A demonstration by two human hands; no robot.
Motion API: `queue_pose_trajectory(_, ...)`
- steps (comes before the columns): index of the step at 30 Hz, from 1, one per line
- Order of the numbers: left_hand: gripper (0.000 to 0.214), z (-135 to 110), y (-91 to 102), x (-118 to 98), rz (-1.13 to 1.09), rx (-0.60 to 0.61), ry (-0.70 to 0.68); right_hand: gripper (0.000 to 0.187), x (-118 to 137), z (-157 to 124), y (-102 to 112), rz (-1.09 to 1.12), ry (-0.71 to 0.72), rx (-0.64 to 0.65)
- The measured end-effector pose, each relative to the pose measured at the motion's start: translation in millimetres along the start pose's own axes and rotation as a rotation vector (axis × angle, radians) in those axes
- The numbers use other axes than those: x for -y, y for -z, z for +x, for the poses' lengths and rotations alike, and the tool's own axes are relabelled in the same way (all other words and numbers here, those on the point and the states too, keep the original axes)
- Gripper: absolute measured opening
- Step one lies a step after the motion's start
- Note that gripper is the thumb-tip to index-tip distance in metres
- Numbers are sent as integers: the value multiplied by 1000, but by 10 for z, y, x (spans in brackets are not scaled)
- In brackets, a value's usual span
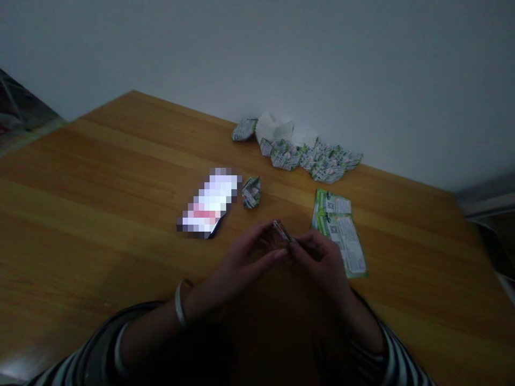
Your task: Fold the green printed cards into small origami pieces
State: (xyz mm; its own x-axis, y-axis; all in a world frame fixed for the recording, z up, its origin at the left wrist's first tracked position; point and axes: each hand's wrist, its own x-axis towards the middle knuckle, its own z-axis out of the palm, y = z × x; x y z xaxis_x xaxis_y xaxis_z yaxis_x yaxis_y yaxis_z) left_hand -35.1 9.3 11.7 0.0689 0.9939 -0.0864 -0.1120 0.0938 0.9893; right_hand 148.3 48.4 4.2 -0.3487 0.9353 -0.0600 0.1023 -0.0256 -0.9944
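Note:
A small folded piece of paper (282, 230) is held edge-up between my two hands, near the middle of the table. My right hand (324, 260) pinches its lower end between thumb and fingers. On the other side, the fingers of my left hand (251, 257) close round its upper end, partly hidden behind it. Just beyond my hands stands a folded paper piece (251, 192) with printed sides. Printed green-and-white leaflets (348, 244) lie beside my right hand, which covers part of one edge.
A phone (211, 203) with a lit, pixelated screen lies left of the standing paper piece. Along the wall (257, 59) at the back sits a row of crumpled or folded printed papers (325, 161), with white paper (271, 128) among them. Everything rests on a wooden table (100, 177).

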Motion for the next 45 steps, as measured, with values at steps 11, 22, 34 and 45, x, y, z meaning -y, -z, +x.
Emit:
queue_pose_trajectory(11, 27, -33, -36, 79, 334, 37, -167, 54, -16, -70, -136, -144, 76, 118)
queue_pose_trajectory(22, 37, -68, -93, 30, 350, 81, -171, 64, -107, -115, -231, 243, -131, 184)
queue_pose_trajectory(34, 30, -91, -60, 73, 436, 84, -114, 51, -92, -101, -203, 116, -57, 256)
queue_pose_trajectory(45, 27, -79, 36, 126, 972, 121, -217, 44, -47, -154, -235, -914, 492, -66)
